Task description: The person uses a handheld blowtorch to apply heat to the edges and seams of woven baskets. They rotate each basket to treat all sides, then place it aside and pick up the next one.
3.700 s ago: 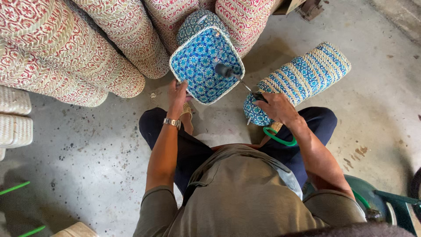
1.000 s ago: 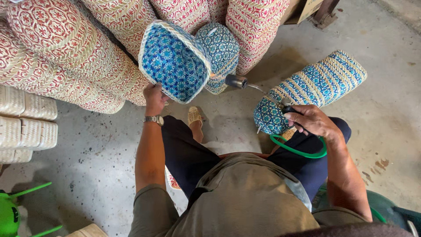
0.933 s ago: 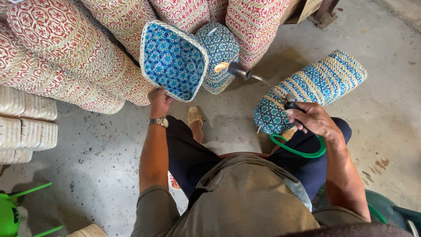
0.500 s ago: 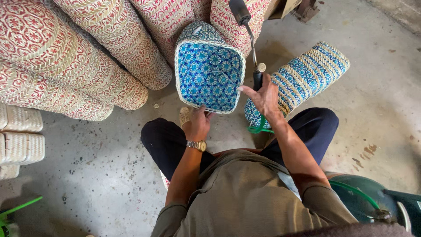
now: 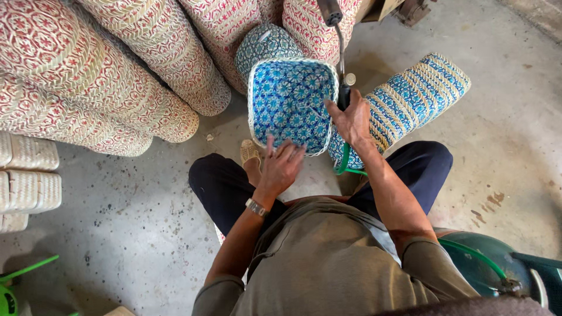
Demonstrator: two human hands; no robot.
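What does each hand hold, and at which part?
The left hand grips the blue woven square basket at its lower rim. The right hand holds a thin metal torch by its handle.

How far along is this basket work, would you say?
Likely done: a nested row of blue woven baskets lies on the floor. In hand: the left hand holds a blue basket while the right hand holds a torch-like tool above it. What's left can't be told.
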